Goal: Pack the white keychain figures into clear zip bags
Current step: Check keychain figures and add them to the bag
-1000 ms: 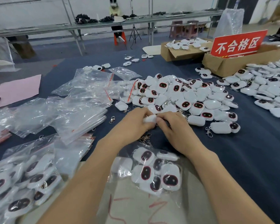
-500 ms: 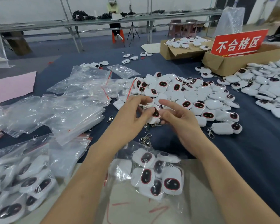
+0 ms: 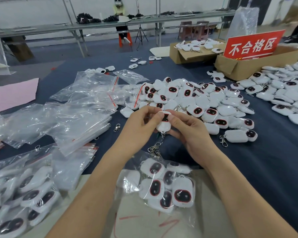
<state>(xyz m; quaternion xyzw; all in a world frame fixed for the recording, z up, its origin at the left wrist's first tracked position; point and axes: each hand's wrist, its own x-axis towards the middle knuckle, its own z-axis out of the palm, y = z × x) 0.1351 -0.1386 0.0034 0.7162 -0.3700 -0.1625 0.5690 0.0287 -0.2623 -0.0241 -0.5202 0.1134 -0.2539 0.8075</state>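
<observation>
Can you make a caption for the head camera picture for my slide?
Left hand and right hand hold a figure near a bag of figures.

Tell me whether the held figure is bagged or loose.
Loose: the left hand and right hand pinch the bare figure, no plastic round it.

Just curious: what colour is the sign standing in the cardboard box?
The sign is red with white characters; head view.
</observation>
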